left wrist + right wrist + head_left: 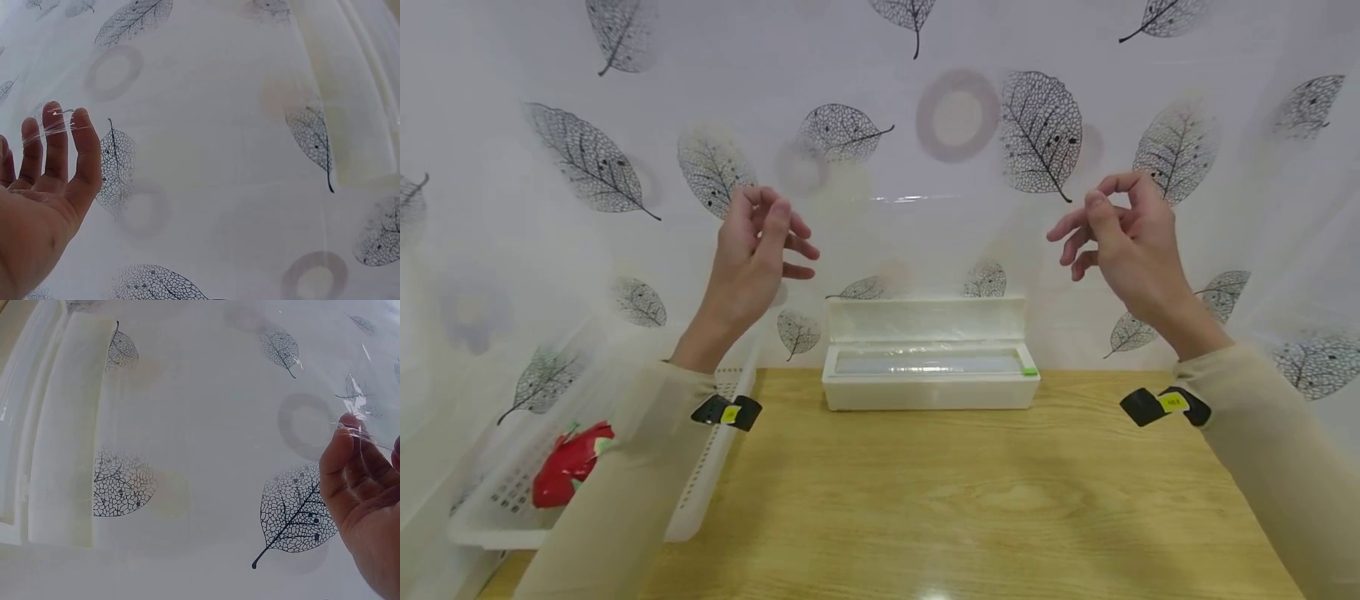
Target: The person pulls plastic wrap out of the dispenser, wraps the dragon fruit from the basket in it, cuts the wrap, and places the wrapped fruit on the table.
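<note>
Both hands are raised in front of the backdrop, well above the table. A sheet of clear cling film (898, 198) hangs between them, so transparent that only glints show it. My left hand (752, 250) pinches one side of it between thumb and forefinger; in the left wrist view, film (56, 130) crosses the fingers. On the other side my right hand (1135, 237) pinches it too, with shiny creases of film (355, 407) at the fingertips. Below and between the hands stands a white cling film dispenser box (932, 396), lid (925, 321) raised, the roll (925, 364) visible inside.
A white perforated basket (700, 500) stands at the left, partly behind the left sleeve, with a red and green object (568, 471) in it. The wooden table (970, 500) runs up to a leaf-patterned sheet (880, 75). A green piece (1028, 372) sits at the box's right end.
</note>
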### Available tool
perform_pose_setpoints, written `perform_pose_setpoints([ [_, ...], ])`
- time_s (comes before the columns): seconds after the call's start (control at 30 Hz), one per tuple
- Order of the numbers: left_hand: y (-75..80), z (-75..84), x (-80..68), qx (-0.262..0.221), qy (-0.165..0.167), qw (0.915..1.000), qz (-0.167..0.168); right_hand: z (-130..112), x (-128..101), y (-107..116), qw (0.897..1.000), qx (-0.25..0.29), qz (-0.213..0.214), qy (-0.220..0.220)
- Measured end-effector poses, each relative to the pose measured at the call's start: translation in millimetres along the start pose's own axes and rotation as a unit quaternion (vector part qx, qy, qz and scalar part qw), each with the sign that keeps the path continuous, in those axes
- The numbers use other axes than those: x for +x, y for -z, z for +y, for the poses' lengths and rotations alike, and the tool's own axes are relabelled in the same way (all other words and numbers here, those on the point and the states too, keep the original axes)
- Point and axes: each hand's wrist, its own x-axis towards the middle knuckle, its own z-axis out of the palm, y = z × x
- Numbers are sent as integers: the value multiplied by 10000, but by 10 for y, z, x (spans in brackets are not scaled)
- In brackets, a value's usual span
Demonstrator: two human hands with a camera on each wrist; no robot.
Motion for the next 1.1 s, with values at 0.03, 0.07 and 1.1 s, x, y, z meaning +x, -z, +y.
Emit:
perform_pose_setpoints([
  [0.03,-1,-3,-6,4,-4,10000,-8,3,-9,0,10000,-12,-11,0],
  [0.07,-2,-6,-11,13,-5,10000,-27,7,-16,1,10000,-6,-25,-3],
  [1.1,-83,-172,-160,78,374,9988,-320,106,-175,2,9975,-594,-276,-266],
])
